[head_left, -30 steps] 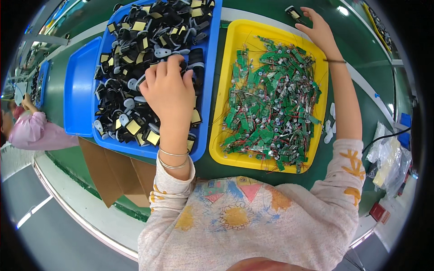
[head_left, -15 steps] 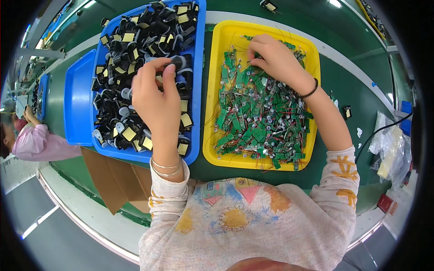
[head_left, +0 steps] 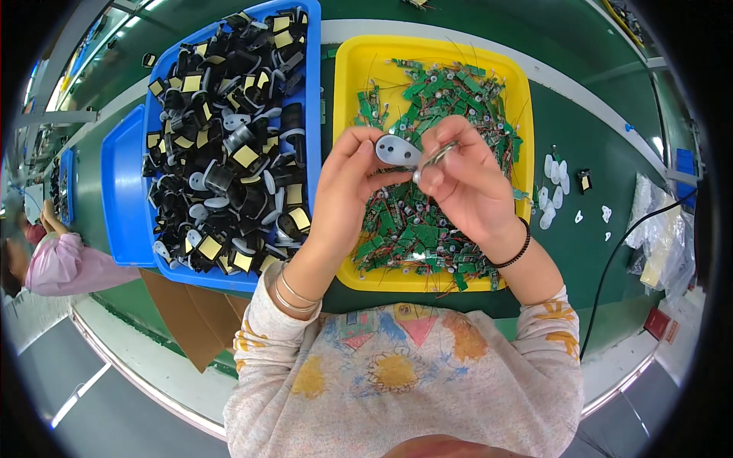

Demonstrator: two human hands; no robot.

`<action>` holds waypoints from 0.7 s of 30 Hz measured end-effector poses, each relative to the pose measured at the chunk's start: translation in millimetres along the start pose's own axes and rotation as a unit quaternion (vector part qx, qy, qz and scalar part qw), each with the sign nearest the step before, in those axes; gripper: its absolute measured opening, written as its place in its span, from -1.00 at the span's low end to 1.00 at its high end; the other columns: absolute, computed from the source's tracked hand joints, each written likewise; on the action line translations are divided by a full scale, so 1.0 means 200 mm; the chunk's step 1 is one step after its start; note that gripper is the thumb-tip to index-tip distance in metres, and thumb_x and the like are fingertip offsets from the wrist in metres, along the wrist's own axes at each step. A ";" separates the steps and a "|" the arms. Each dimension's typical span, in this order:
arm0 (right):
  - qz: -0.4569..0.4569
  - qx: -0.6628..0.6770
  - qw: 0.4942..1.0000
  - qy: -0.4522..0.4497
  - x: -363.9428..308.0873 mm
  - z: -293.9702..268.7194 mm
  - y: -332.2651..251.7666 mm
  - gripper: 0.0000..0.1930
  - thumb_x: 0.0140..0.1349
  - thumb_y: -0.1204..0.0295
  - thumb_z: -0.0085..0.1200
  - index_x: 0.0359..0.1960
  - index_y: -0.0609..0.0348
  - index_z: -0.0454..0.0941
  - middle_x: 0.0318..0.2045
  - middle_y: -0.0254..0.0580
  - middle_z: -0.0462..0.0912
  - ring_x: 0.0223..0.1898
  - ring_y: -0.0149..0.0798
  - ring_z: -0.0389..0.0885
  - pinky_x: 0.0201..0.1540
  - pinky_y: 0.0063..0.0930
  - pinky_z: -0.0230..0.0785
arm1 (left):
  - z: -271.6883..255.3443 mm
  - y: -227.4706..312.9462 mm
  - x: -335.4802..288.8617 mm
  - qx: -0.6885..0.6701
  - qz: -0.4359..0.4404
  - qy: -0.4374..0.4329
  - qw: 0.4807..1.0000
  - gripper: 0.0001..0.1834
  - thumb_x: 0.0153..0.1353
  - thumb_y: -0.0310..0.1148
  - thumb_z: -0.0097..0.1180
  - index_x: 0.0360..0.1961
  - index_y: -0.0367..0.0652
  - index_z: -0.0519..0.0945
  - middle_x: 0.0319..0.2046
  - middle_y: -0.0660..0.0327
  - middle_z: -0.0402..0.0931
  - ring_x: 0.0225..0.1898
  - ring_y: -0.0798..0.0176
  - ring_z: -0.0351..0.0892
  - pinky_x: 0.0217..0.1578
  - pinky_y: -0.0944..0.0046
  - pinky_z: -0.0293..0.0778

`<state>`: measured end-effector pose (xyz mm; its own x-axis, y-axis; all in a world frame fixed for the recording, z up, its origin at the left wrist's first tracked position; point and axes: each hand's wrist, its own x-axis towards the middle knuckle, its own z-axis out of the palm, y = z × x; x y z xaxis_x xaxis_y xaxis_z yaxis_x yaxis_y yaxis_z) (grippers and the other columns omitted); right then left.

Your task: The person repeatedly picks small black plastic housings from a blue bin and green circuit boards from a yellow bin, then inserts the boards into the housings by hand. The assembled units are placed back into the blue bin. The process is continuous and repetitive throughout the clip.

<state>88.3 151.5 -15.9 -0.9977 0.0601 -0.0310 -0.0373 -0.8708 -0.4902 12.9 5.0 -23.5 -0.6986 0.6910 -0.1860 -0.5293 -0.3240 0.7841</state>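
Over the yellow tray (head_left: 348, 91), my two hands are close together. My left hand (head_left: 336, 195) pinches a small plastic housing with a grey oval face (head_left: 395, 149) that has two dark holes; its body is mostly hidden by the fingers. Beside it, the fingers of my right hand (head_left: 481, 187) close on a small circuit board (head_left: 440, 154), seen nearly edge-on. A small round silvery part (head_left: 417, 175) sits at those fingertips. Many green circuit boards with thin wires (head_left: 416, 229) lie heaped in the tray below.
On the left, a blue tray (head_left: 313, 91) holds black housings (head_left: 221, 179) with grey oval faces and pale yellow pads. Another blue tray (head_left: 126, 195) adjoins it. Rightward lie white oval pieces (head_left: 557, 198), a black cable (head_left: 611, 263) and clear plastic bags (head_left: 663, 240). A person (head_left: 72, 259) sits far left.
My left hand has moved right from the blue tray, carrying a housing. My right hand has come down and nearer with a circuit board. The view has shifted slightly, showing white ovals at right.
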 end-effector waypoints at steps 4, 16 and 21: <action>-0.037 0.041 0.998 0.001 0.02 -0.03 0.00 -0.83 0.16 0.57 -0.02 -0.22 0.17 0.34 -0.29 -0.24 0.45 -0.31 -0.41 0.52 -0.19 -0.53 0.40 | 0.04 -0.01 -0.02 0.075 0.015 0.006 0.997 -0.82 0.29 -0.35 -0.19 -0.20 -0.22 0.37 -0.27 0.24 0.41 -0.25 0.41 0.41 -0.17 0.37 0.37; -0.053 -0.047 0.997 -0.012 0.01 -0.07 0.00 -0.82 0.11 0.57 0.06 -0.29 0.17 0.33 -0.35 -0.24 0.45 -0.28 -0.35 0.52 -0.19 -0.50 0.41 | 0.00 -0.02 -0.05 0.123 -0.026 -0.030 0.992 -0.69 0.11 -0.50 0.10 -0.10 -0.30 0.39 -0.29 0.26 0.43 -0.24 0.47 0.38 -0.26 0.48 0.35; -0.093 -0.186 0.978 0.000 0.01 -0.08 0.01 -0.78 0.07 0.67 0.06 -0.26 0.25 0.35 -0.30 -0.22 0.46 -0.25 -0.37 0.51 -0.22 -0.50 0.44 | 0.04 -0.02 -0.06 0.151 0.028 -0.031 0.988 -0.67 0.09 -0.59 0.08 -0.09 -0.33 0.38 -0.22 0.19 0.44 -0.11 0.36 0.43 -0.08 0.37 0.40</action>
<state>87.5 157.4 -30.2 -0.9758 0.1997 0.0891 -0.1946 -0.6072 -0.7704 26.3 3.4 -20.1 -0.6860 0.7195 -0.1084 -0.3168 -0.1613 0.9347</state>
